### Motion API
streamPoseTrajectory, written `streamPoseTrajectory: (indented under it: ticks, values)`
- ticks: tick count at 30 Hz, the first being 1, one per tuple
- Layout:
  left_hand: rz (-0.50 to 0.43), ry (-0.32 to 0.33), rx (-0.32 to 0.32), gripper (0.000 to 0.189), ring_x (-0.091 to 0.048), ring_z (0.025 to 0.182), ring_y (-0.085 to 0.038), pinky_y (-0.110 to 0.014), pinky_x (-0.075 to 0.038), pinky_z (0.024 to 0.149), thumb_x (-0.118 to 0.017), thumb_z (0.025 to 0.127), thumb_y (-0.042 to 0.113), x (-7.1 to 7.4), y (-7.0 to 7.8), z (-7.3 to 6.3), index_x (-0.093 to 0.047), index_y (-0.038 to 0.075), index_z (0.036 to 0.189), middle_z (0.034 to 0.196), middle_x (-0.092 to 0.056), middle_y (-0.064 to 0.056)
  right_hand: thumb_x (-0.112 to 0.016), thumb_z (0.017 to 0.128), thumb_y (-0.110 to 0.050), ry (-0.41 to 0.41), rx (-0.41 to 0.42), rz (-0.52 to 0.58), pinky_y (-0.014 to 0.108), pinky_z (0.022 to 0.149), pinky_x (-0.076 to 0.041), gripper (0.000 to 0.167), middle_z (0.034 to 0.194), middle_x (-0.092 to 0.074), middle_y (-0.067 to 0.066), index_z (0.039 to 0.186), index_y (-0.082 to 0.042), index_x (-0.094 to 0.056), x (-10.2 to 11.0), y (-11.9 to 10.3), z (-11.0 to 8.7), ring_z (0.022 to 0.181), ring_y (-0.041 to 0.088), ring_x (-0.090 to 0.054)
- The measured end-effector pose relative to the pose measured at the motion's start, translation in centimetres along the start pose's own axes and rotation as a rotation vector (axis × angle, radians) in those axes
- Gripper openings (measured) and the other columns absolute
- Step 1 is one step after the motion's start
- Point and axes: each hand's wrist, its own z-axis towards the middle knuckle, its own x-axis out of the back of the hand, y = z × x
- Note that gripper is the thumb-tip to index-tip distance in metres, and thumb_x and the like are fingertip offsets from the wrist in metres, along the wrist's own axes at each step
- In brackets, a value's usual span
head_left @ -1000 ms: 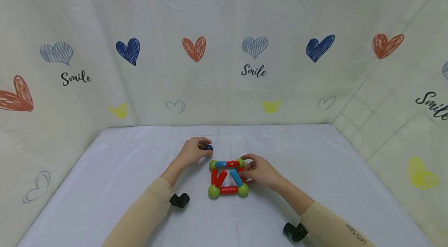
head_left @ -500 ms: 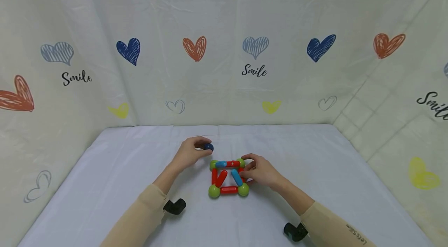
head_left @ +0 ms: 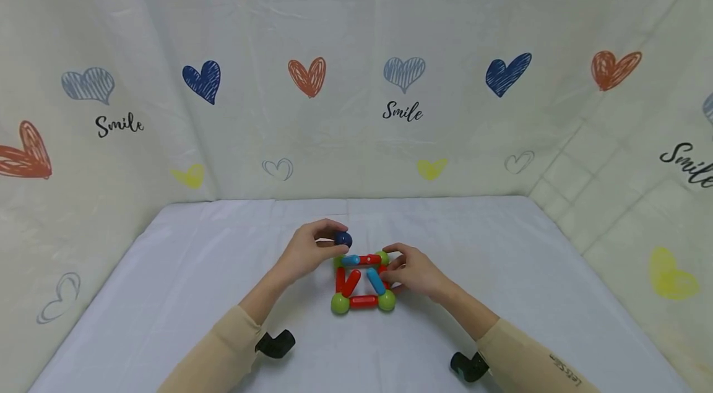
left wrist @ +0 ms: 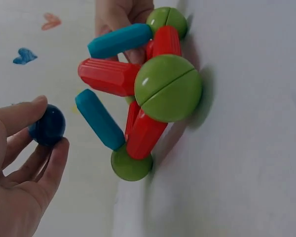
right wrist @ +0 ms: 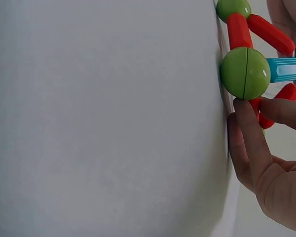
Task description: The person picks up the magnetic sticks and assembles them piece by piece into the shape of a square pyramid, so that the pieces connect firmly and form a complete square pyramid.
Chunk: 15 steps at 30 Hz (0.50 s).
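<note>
My left hand (head_left: 303, 254) pinches a dark blue ball (left wrist: 48, 125) between thumb and fingers. The ball is held over the back left part of a magnetic-looking building frame, apart from the rod tips in the left wrist view. Green balls (left wrist: 167, 88) form the frame's corners, joined by red rods (head_left: 364, 302) into a square base on the table. Blue rods (left wrist: 101, 118) and further red rods slant upward from the corners, with free upper ends. At the right side, my right hand (head_left: 418, 270) grips the base's red side rod, partly hidden by its fingers.
A white cloth covers the table (head_left: 223, 238). Behind it hangs a pale curtain (head_left: 356, 133) printed with hearts and lettering. Black wrist cameras stick out beside the left cuff and the right cuff (head_left: 469, 367).
My left hand has moved right with the dark blue ball, from beside the frame to over its back left corner. The right hand and the frame stay in place.
</note>
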Motion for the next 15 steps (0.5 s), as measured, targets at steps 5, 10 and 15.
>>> streamPoseTrajectory:
  ticks: [5, 10, 15]
  values:
    - [-0.031, -0.053, -0.043, 0.036, -0.066, 0.109, -0.023, -0.033, -0.056, 0.091, -0.080, 0.091, 0.015, -0.6, 0.7, -0.5, -0.068, 0.014, 0.125, 0.118, -0.067, -0.003, -0.078, 0.089, -0.008, -0.009, 0.008, -0.015, 0.037, 0.074, -0.061, 0.056, 0.097, -0.063, 0.011, 0.140, -0.003, -0.054, 0.1, -0.1, -0.1, 0.085, 0.023, -0.066]
    - [-0.020, -0.081, -0.104, 0.035, -0.066, 0.108, -0.024, -0.040, -0.055, 0.094, -0.079, 0.092, 0.016, -1.2, 1.0, -0.9, -0.068, 0.010, 0.125, 0.117, -0.069, -0.003, -0.078, 0.090, -0.008, -0.010, 0.009, -0.011, 0.038, 0.073, -0.061, 0.056, 0.097, -0.062, 0.011, 0.140, -0.003, -0.054, 0.1, -0.3, -0.3, 0.083, 0.022, -0.066]
    - [-0.004, -0.094, -0.152, 0.036, -0.064, 0.109, -0.023, -0.052, -0.051, 0.099, -0.080, 0.092, 0.018, -1.7, 1.0, -1.0, -0.069, 0.009, 0.125, 0.115, -0.070, -0.001, -0.079, 0.089, -0.007, -0.014, 0.008, -0.001, 0.039, 0.073, -0.061, 0.056, 0.097, -0.062, 0.011, 0.140, -0.003, -0.054, 0.2, -0.4, -0.3, 0.084, 0.022, -0.066]
